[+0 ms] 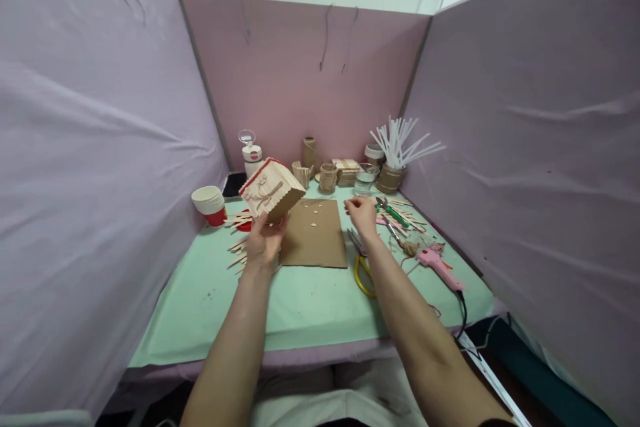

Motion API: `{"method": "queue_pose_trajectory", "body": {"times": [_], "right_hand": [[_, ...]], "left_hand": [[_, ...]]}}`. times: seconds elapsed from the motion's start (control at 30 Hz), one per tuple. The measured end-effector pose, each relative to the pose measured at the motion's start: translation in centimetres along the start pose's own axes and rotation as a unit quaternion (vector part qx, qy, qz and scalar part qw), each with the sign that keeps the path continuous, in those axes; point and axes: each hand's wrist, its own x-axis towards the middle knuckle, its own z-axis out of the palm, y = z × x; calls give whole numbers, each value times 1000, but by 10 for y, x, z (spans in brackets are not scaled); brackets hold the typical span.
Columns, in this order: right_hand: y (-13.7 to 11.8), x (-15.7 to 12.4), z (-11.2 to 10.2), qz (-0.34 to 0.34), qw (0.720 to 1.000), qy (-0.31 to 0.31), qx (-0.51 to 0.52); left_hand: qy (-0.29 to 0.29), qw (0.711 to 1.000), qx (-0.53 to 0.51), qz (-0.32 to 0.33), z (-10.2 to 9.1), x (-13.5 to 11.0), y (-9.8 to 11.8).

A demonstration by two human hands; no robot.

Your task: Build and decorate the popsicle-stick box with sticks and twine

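My left hand holds up a small craft box of pale wood sticks, tilted, with red trim along its top edge and a twine bow on its front. The box is above the left part of a brown cardboard sheet with a few small pale bits on it. To the right of the sheet, my right hand is raised with its fingers pinched together; anything between them is too small to make out. Yellow-handled scissors lie just below that hand, and green-handled pliers lie beside it.
A pink glue gun with a black cord lies at the right, near loose sticks. Paper cups stand at the left. Along the back are a white bottle, a twine-wrapped jar, a glass of water and white glue sticks.
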Motion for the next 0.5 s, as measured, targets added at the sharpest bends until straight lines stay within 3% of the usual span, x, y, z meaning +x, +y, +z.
{"method": "queue_pose_trajectory", "body": {"times": [0.13,0.33,0.5], "right_hand": [[4,28,-8,-33,998,-8,-57],[2,26,38,-87,981,-136,-104],[5,20,55,-87,976,-170,-109]], "left_hand": [[-1,999,-16,27,3,-3,8],[-15,1000,-17,20,1,-6,12],[-3,1000,-9,17,0,-5,12]]}}
